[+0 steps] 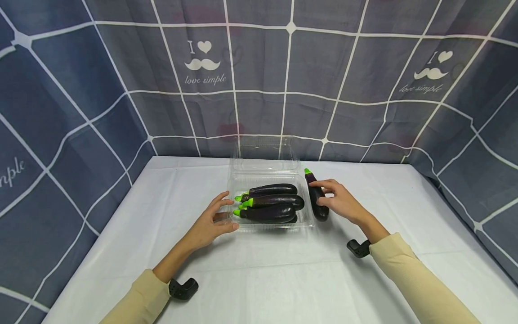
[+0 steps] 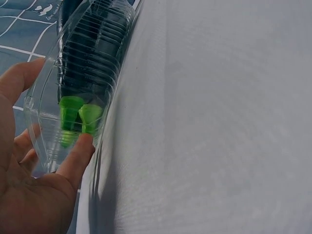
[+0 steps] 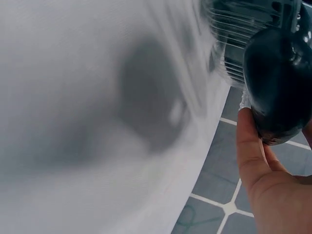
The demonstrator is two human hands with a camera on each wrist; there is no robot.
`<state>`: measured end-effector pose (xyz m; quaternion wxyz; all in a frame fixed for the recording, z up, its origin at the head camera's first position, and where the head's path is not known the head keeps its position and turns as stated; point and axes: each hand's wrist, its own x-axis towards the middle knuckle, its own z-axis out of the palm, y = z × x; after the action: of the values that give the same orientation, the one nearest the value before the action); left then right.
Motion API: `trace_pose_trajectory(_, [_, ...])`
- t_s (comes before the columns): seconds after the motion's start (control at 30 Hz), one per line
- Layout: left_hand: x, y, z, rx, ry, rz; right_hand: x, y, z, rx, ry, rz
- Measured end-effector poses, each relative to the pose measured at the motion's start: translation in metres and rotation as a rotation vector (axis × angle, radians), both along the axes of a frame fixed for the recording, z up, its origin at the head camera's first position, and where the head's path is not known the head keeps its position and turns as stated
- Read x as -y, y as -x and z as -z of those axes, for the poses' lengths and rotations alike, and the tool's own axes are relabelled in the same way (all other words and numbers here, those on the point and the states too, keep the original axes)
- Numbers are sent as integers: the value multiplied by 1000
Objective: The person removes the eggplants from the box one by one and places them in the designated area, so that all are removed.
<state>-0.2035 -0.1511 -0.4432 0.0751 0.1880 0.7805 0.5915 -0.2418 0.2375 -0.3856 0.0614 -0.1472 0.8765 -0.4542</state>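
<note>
A clear plastic clamshell container [image 1: 304, 220] lies with its lid [image 1: 265, 153] tipped back behind it. Inside are several dark eggplants [image 1: 275, 201], their green stem ends pointing left. My left hand [image 1: 208, 227] holds the container's left end, thumb at the front corner and fingers along the side; in the left wrist view, green stems [image 2: 90, 117] show through the plastic near the thumb. Just right of the container, my right hand [image 1: 341, 200] grips another eggplant [image 1: 313, 195] between thumb and fingers, stem end pointing away. Its rounded end [image 3: 278, 83] hangs over a shadow in the right wrist view.
White cloth [image 1: 259, 279] covers the table. A grey-blue curtain [image 1: 263, 112] with white lines stands along the back and both sides, close behind the raised lid. Black wrist devices [image 1: 184, 289] are worn on both forearms.
</note>
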Motion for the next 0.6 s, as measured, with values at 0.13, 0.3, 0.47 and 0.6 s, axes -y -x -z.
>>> trace_pose_trajectory(0.13, [0,-1,1,6,-5,7,-3,-1,6,16,-11,4])
trace_pose_trajectory(0.3, [0,-2,2,13,3,8,-10,-2,13,42,-28,10])
trace_pose_trajectory(0.47, [-1,0,0,8,11,1,-13,0,16,54,-57,3])
trace_pose_trajectory(0.6, [0,-1,-1,10,17,-7,-13,3,20,69,-71,-29])
